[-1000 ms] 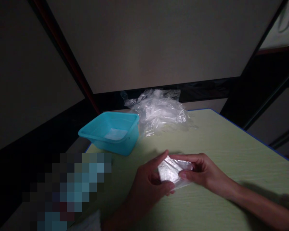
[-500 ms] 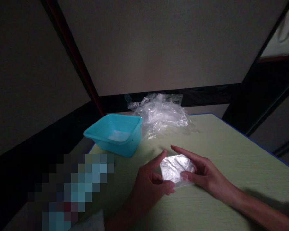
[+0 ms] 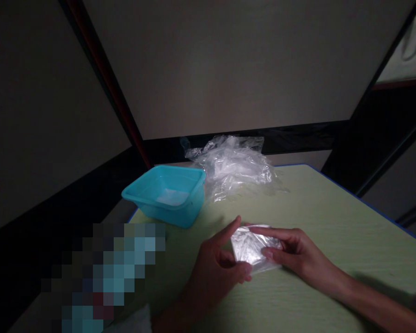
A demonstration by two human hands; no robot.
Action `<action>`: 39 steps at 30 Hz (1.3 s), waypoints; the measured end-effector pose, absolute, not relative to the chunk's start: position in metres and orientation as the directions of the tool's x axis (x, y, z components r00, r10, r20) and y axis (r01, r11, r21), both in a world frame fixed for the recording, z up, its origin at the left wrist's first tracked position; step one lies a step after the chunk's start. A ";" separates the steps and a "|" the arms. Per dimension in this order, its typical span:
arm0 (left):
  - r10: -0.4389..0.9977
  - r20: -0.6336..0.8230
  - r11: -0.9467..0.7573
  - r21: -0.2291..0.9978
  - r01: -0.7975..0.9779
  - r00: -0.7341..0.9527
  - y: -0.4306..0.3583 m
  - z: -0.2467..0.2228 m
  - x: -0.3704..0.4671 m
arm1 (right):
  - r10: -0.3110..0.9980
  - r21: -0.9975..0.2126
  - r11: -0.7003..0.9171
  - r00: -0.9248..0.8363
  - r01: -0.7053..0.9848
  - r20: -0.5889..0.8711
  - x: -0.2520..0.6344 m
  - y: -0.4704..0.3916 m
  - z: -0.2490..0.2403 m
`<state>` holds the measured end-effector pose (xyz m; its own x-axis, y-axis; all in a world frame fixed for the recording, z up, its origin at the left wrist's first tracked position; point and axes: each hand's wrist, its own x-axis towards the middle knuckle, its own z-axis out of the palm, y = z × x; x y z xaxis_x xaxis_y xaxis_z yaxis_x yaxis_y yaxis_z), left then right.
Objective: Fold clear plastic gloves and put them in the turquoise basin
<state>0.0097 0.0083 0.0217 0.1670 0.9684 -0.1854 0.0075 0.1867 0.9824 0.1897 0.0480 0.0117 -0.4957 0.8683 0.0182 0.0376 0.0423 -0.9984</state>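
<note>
A small flat packet in shiny clear plastic (image 3: 249, 247) is held between my two hands, just above the table. My left hand (image 3: 217, 266) grips its left side, with the thumb at the lower left corner and a finger at the upper left one. From the right, my right hand (image 3: 293, 247) pinches it, the thumb on the front face and the index finger along the top edge. Loose film hangs below the packet's lower edge.
A turquoise plastic basin (image 3: 169, 212) with something whitish inside stands at the table's back left. Beside it lies a crumpled heap of clear plastic bags (image 3: 234, 166). The pale green table (image 3: 333, 222) has a blue edge. Lower left is pixelated.
My right index finger has come down onto the packet's top edge; before, it was raised above it. My left hand has barely moved.
</note>
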 end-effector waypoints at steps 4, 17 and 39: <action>0.977 -0.156 0.143 0.985 0.093 0.143 0.010 0.023 0.010 | 0.891 -0.998 0.057 -0.452 0.019 0.042 0.191 0.048 0.014; 0.385 0.900 -0.429 -0.019 0.903 0.202 0.031 0.029 -0.035 | 0.895 -0.995 0.066 -0.446 0.080 0.023 0.193 0.049 0.015; 0.554 0.824 -0.163 0.246 0.956 -0.118 0.055 0.015 -0.054 | 0.941 -0.975 0.082 -0.338 0.209 0.007 0.199 0.058 0.016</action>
